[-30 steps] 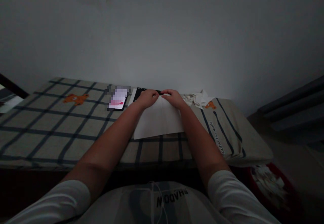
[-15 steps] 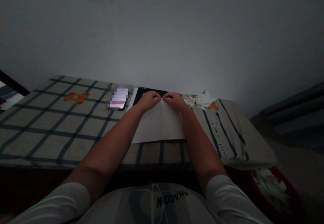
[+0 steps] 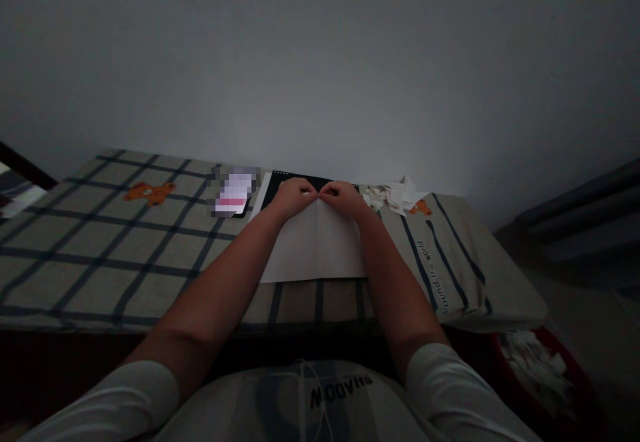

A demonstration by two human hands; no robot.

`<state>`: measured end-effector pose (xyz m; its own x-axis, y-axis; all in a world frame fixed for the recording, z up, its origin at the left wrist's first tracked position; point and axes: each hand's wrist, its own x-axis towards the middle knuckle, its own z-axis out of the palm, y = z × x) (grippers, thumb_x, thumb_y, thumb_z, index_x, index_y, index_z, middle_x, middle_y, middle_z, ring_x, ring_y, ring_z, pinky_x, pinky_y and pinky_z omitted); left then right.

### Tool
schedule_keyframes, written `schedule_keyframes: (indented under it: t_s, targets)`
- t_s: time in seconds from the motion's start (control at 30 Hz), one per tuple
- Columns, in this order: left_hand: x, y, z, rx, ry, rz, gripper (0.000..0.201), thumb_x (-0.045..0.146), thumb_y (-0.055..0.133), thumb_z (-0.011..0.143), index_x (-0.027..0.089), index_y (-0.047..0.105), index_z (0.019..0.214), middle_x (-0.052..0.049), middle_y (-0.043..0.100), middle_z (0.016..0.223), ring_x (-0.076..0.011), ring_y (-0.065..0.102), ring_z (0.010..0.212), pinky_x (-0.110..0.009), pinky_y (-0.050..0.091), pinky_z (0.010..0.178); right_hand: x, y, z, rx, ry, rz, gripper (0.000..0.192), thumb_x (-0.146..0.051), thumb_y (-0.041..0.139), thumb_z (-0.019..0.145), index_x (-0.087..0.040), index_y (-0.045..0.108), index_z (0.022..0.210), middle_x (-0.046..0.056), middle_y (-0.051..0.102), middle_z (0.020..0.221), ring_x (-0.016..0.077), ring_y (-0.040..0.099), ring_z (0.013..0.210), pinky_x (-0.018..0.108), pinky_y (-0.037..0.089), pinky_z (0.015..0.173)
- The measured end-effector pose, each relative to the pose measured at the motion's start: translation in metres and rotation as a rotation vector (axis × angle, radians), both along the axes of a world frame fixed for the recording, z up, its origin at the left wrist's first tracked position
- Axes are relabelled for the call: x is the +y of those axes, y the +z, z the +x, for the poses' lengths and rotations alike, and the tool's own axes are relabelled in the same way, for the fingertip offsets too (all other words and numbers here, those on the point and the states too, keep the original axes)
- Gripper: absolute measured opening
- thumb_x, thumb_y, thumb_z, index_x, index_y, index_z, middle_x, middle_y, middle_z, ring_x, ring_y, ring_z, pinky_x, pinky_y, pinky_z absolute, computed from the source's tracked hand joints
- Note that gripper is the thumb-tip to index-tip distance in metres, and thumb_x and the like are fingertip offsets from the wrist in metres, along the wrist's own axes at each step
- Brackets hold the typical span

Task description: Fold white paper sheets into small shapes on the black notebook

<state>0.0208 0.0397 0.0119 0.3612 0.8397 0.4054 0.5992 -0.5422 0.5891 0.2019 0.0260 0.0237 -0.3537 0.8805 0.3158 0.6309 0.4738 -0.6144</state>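
White paper sheet (image 3: 314, 250) lying flat at centre frame on the checked bedcover (image 3: 100, 255), near edge running level just above the two forearms, far edge pinched up under both hands. Largest of all, though: pale grey wall (image 3: 320, 62) filling the whole upper half of the frame. Below it, bedcover spread across the left and middle, dark grid lines on beige, an orange bear print (image 3: 149, 193) toward the upper left of the cloth. Right of centre, striped pillow (image 3: 445, 262) with printed lettering along one stripe, sloping down toward the lower right. Bottom right corner, red bin (image 3: 550, 369) holding pale scraps, dim and hard to read. Behind the sheet, black pad (image 3: 295, 182) showing only its far strip against the wall. Left of that, a phone (image 3: 233, 197) with a lit, blurred screen. Right of the hands, heap of torn paper scraps (image 3: 393, 195) touching the pillow's top. Left hand (image 3: 293, 197) and right hand (image 3: 345, 198) side by side, fingertips meeting at the middle of the sheet's far edge, each closed on the paper there.
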Motion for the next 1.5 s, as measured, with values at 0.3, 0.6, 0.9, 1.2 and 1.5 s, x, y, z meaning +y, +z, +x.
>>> schedule_keyframes:
  t_s: [0.3, 0.6, 0.9, 1.2, 1.5]
  targets:
    - [0.001, 0.000, 0.002, -0.076, 0.002, -0.083, 0.022, 0.028, 0.051, 0.074, 0.016, 0.070, 0.072, -0.004, 0.068, 0.075, -0.0158, 0.060, 0.071, -0.026, 0.044, 0.066, -0.003, 0.004, -0.004, -0.006, 0.009, 0.102, 0.019, -0.025, 0.053, 0.076, -0.014, 0.067, 0.083, 0.006, 0.067, 0.087, 0.0153, 0.059, 0.082, 0.026, 0.043, 0.079]
    - [-0.004, 0.005, -0.004, 0.173, 0.118, 0.054, 0.024, 0.032, 0.049, 0.076, 0.022, 0.072, 0.077, -0.004, 0.070, 0.089, -0.0233, 0.060, 0.089, -0.037, 0.042, 0.084, 0.002, 0.001, 0.010, -0.095, -0.077, -0.078, 0.024, -0.028, 0.051, 0.080, -0.015, 0.071, 0.085, 0.007, 0.069, 0.084, 0.0162, 0.060, 0.077, 0.028, 0.045, 0.075]
    - [-0.006, 0.004, -0.003, 0.245, 0.129, -0.063, 0.027, 0.030, 0.044, 0.079, 0.021, 0.069, 0.082, -0.005, 0.069, 0.093, -0.0227, 0.060, 0.090, -0.037, 0.041, 0.084, 0.002, -0.005, 0.009, -0.054, -0.098, -0.108, 0.028, -0.034, 0.050, 0.080, -0.013, 0.069, 0.079, 0.006, 0.066, 0.078, 0.0141, 0.056, 0.071, 0.026, 0.041, 0.069]
    - [-0.004, 0.003, 0.001, 0.276, 0.093, -0.170, 0.035, 0.032, 0.035, 0.084, 0.017, 0.066, 0.088, -0.009, 0.066, 0.100, -0.0251, 0.057, 0.098, -0.041, 0.037, 0.090, 0.000, -0.002, 0.012, 0.081, -0.130, -0.316, 0.039, -0.049, 0.051, 0.078, -0.014, 0.062, 0.067, 0.001, 0.057, 0.065, 0.0114, 0.046, 0.059, 0.024, 0.034, 0.057]
    - [0.000, -0.001, 0.001, 0.046, 0.028, -0.251, 0.034, 0.034, 0.036, 0.086, 0.018, 0.066, 0.089, -0.006, 0.067, 0.098, -0.0214, 0.057, 0.094, -0.035, 0.041, 0.086, -0.001, -0.006, 0.006, 0.501, -0.089, -0.576, 0.037, -0.050, 0.057, 0.074, -0.015, 0.065, 0.084, 0.005, 0.063, 0.075, 0.0144, 0.054, 0.066, 0.026, 0.042, 0.061]
